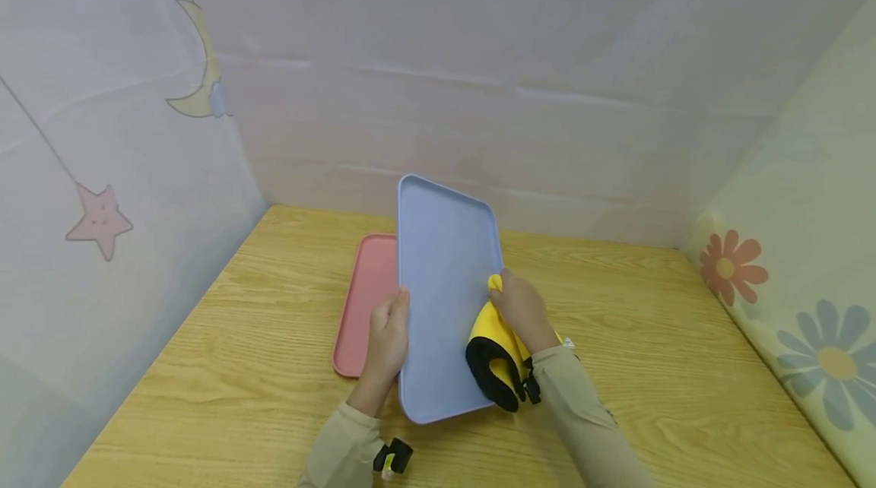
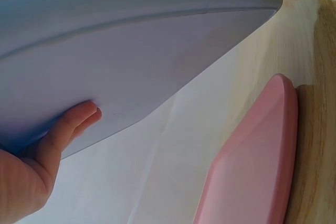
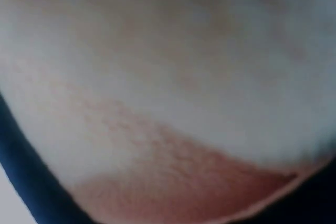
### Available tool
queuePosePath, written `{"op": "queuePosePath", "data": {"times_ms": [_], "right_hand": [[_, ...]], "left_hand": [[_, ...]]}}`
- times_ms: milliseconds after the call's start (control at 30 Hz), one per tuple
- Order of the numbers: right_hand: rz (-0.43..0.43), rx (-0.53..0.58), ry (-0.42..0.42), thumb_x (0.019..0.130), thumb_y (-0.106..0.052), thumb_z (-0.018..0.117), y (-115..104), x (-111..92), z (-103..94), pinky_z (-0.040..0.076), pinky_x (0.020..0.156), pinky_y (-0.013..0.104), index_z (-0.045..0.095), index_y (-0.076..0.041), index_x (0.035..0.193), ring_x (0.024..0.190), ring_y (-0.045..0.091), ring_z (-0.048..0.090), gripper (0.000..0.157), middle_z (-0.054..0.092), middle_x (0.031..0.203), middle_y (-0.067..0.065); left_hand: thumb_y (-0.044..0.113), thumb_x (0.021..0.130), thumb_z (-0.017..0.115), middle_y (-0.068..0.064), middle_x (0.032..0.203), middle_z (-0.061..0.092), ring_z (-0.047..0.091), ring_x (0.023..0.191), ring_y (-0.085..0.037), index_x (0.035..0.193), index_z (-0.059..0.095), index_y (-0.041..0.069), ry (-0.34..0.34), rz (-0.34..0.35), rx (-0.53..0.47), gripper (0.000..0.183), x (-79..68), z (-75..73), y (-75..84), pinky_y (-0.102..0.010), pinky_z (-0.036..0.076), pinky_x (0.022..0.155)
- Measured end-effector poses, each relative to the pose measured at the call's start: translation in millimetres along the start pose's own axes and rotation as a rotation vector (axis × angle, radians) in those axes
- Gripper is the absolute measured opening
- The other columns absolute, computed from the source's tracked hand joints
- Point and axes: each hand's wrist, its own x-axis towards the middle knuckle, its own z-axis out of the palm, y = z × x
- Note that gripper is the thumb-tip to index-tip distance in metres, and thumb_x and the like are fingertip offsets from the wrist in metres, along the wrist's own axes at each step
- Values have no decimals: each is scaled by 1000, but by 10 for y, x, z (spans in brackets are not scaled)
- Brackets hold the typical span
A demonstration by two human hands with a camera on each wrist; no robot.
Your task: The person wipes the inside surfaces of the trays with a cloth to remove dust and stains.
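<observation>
A light blue rectangular tray [image 1: 441, 260] is held tilted up above the table in the head view. My left hand [image 1: 387, 334] grips its left edge, thumb on the inner face. In the left wrist view, fingers [image 2: 55, 137] of that hand lie against the tray's underside [image 2: 131, 61]. At the tray's right side, my right hand [image 1: 522, 311] holds a bunched yellow cloth with a black border [image 1: 489, 343], which lies against the tray. The right wrist view is a blurred close-up of skin, and no hand action can be made out there.
A pink tray [image 1: 366, 298] lies flat on the wooden table [image 1: 239, 321], behind and left of the blue tray, which partly covers it. Patterned fabric walls [image 1: 479, 93] stand along the table's back and both sides.
</observation>
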Motion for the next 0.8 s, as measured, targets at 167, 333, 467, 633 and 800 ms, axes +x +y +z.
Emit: {"op": "queuePosePath", "data": {"times_ms": [167,333,467,633,800], "right_hand": [[39,-15,-9,85,-16,53,13,11,2,36,51,33,50,3,105,63,25,46,27,50,74,13],[45,9,-8,86,-16,53,8,-12,2,35,52,32,50,3,102,63,24,45,25,48,73,11],[47,58,3,86,-14,51,-19,-41,-5,34,50,30,49,5,96,59,23,43,22,43,67,10],[23,109,13,86,-14,51,-78,-68,10,33,47,26,47,5,88,53,20,41,19,38,61,7],[-20,110,25,87,-13,51,-182,-120,29,32,45,24,47,6,87,51,18,39,19,35,59,5]], "left_hand": [[16,97,37,-9,64,52,49,55,-12,78,55,-12,-8,-1,-14,38,-4,-1,13,-26,42,51],[15,97,37,-11,66,54,50,57,-12,81,57,-13,-10,6,-16,38,-5,-3,17,-26,43,53],[15,97,37,-14,69,56,50,59,-13,83,57,-14,-14,14,-21,37,-3,0,18,-27,44,54],[15,96,38,-14,70,56,51,60,-13,82,57,-13,-13,24,-12,37,0,-1,11,-27,44,55],[16,97,37,-14,70,56,51,61,-13,81,57,-13,-16,9,-7,38,1,0,-10,-27,44,56]]}}
